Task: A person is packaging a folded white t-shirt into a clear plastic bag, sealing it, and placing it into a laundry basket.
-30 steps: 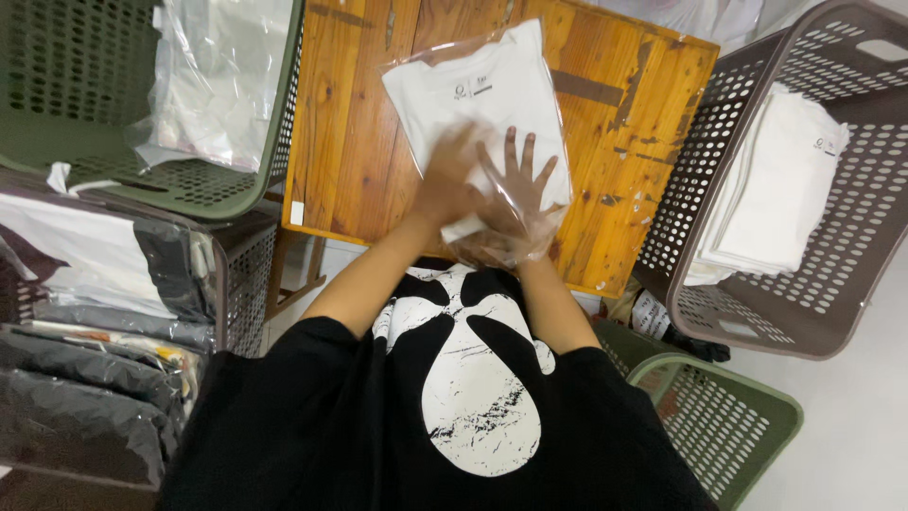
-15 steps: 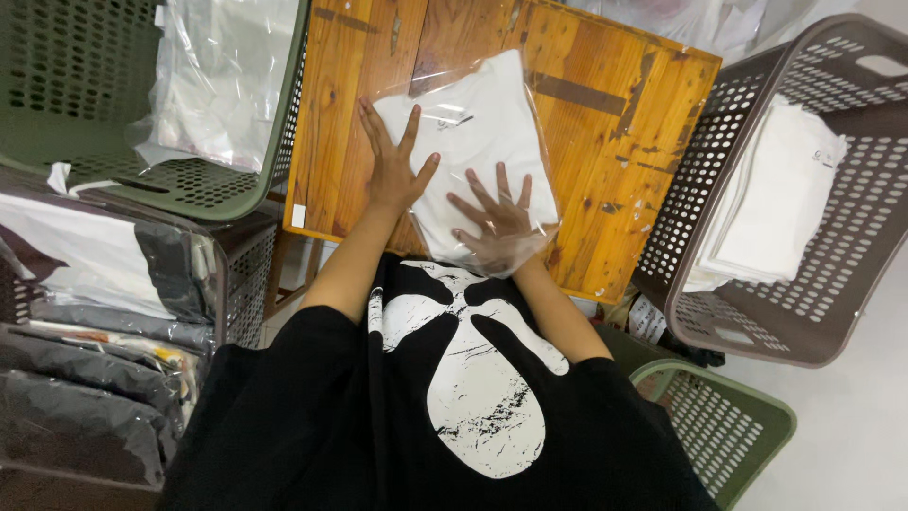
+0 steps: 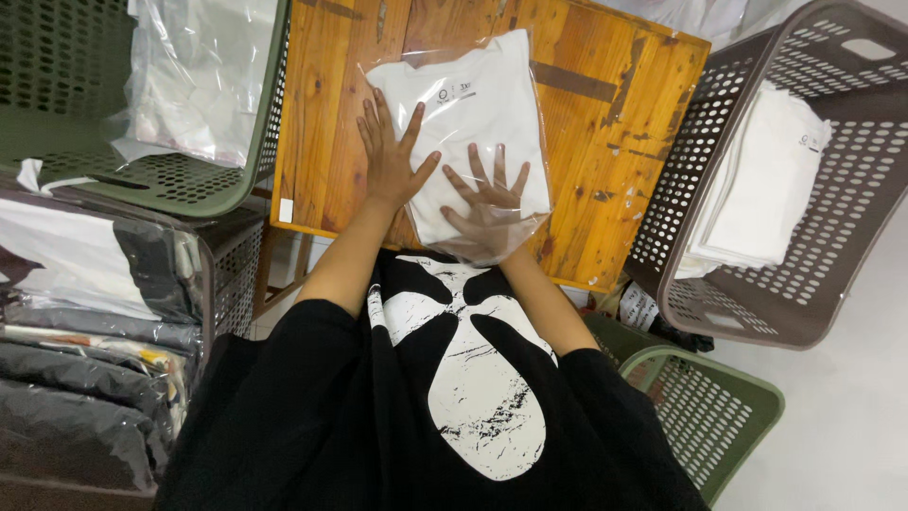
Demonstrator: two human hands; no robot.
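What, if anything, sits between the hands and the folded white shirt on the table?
Only the clear plastic bag. The left hand lies flat on its left edge, over the folded white shirt. The right hand looks tucked inside the open end, under the film. Nothing else intervenes.

Bagged white shirt [image 3: 473, 114] on wooden table [image 3: 322, 114]

Worn wooden table [image 3: 605, 123] sitting at twelve o'clock; green basket [image 3: 57, 104] resting at ten, brown basket [image 3: 851, 189] at two; pale floor [image 3: 842, 426] showing at four.
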